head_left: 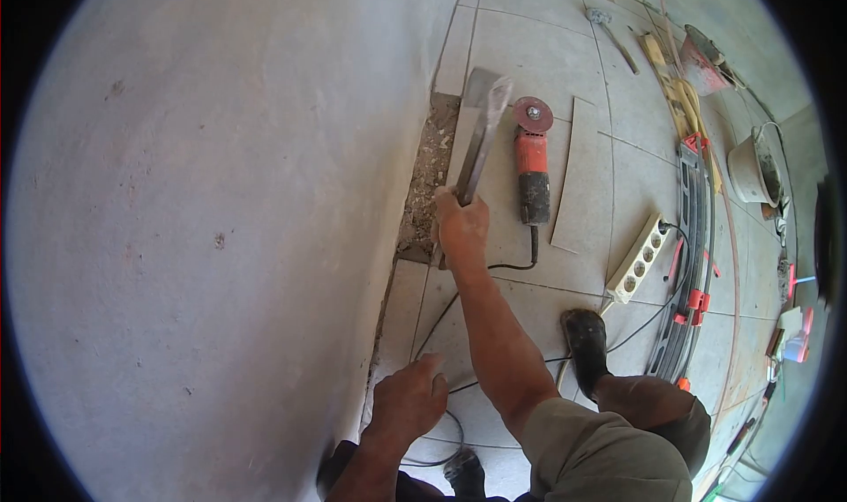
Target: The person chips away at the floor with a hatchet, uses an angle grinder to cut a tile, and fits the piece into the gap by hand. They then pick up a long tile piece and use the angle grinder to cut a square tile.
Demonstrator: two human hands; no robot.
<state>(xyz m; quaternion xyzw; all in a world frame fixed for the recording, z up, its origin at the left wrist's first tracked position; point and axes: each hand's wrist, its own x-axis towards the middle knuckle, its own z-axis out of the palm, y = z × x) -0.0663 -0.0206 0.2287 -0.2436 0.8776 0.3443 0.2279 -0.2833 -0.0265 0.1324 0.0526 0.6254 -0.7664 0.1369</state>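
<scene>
My right hand (463,224) is closed around a long metal tool (479,149) with a worn, shiny far end. It is held over the strip by the wall where a tile is gone, and rough mortar (430,167) shows there. A flat grey blade-like piece (481,86) appears beside the tool's far end; how the two join is unclear. Nearer to me, my left hand (410,400) hangs with its fingers curled in and nothing visible in them. Right of the tool lies a red and black angle grinder (533,162) with a reddish disc, its cord trailing toward me.
A plain wall (221,193) runs close along my left. On the tiled floor lie a narrow tile strip (578,176), a power strip (637,259), a rail tile cutter (684,264) and a hammer (613,39). Buckets (753,171) stand at the right. Cords cross near my boot (585,348).
</scene>
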